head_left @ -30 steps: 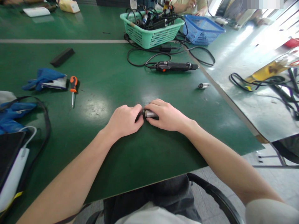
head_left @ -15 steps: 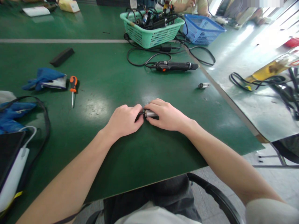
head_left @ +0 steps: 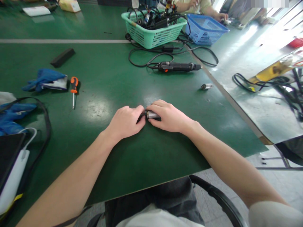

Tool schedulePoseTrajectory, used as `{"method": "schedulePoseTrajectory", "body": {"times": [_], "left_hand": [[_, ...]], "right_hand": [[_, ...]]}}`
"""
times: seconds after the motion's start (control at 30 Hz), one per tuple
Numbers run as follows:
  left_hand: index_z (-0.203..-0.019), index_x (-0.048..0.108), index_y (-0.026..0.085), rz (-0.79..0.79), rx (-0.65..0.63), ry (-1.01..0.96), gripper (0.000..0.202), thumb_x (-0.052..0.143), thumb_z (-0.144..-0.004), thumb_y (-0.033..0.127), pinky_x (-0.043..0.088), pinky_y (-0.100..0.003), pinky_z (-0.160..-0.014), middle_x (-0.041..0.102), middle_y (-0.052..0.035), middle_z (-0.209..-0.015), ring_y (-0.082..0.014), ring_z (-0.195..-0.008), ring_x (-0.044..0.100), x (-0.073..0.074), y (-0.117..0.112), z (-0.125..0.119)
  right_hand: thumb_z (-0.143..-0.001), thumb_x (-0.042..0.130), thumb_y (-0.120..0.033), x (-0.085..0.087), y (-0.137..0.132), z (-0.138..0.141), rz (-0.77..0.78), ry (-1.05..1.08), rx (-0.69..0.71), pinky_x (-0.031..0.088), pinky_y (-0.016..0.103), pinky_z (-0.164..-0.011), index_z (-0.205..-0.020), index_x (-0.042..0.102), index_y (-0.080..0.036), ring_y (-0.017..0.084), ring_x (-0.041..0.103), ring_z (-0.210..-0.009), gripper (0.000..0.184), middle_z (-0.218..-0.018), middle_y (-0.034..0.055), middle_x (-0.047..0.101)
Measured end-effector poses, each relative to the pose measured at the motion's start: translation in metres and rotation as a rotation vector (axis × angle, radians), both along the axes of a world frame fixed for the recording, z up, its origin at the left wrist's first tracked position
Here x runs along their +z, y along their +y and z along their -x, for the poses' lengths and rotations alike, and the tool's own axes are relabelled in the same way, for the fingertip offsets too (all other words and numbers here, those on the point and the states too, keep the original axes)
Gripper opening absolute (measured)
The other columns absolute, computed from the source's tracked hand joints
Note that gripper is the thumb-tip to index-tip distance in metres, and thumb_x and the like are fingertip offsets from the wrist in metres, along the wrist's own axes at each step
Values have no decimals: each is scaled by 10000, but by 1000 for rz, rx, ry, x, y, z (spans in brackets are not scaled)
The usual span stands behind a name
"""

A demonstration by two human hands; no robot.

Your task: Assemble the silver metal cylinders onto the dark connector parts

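Observation:
My right hand [head_left: 167, 116] is closed around a small silver metal cylinder [head_left: 152, 114], which lies sideways and looks like a small motor. Facing it, my left hand [head_left: 127, 122] pinches a dark, narrow piece [head_left: 142, 116] that meets the cylinder's left end; most of this piece is hidden by the fingers. Both hands rest low over the green table [head_left: 151, 157], fingertips almost touching. Farther right lies another small silver cylindrical part [head_left: 206, 86] with a dark end. Beyond the hands, a black electric screwdriver [head_left: 178, 67] lies on its side with its cord attached.
An orange-handled screwdriver [head_left: 74, 86], blue gloves [head_left: 48, 79] and a black block [head_left: 62, 57] lie at left. At the back stand a green basket [head_left: 153, 36] of cabled tools and a blue basket [head_left: 205, 30]. A co-worker's hand [head_left: 221, 17] shows behind them.
My hands and the cylinder have hardly moved. Behind the blue basket, a co-worker's arm now reaches out to the right, with the hand on the far table.

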State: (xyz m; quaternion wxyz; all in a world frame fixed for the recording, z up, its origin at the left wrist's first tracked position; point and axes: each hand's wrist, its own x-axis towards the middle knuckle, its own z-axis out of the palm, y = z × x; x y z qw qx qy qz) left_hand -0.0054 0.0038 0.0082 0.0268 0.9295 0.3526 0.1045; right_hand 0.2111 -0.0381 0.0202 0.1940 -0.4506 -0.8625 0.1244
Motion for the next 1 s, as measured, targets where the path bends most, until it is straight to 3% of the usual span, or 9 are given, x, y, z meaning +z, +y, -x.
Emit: {"method": "schedulePoseTrajectory", "body": {"times": [0.33,0.8,1.0], "left_hand": [[-998,638,187,26,-12,-16,236,451,-972,330,426,-342,-648,692,-50,-761,-205,-646,608,1,1,0],[-1120,632,193,17,38,3,270,458,-1015,371,411,-323,-611,725,-46,-811,-221,-703,664,0,1,-1],[-992,627,190,32,68,25,288,467,-1021,427,395,-325,-593,722,-54,-795,-226,-688,657,1,2,-2]], "right_hand": [[-945,592,-246,0,1,0,-15,-22,5,508,425,-960,-1205,647,-145,281,606,-1054,284,-1084,118,684],[-982,568,-246,4,-3,-5,-20,-57,-34,514,437,-942,-1256,585,-199,291,594,-1079,278,-1134,119,652],[-1023,471,-200,6,-4,-5,-61,-122,25,525,438,-913,-1339,561,-223,284,572,-1057,329,-1136,126,625]]}}
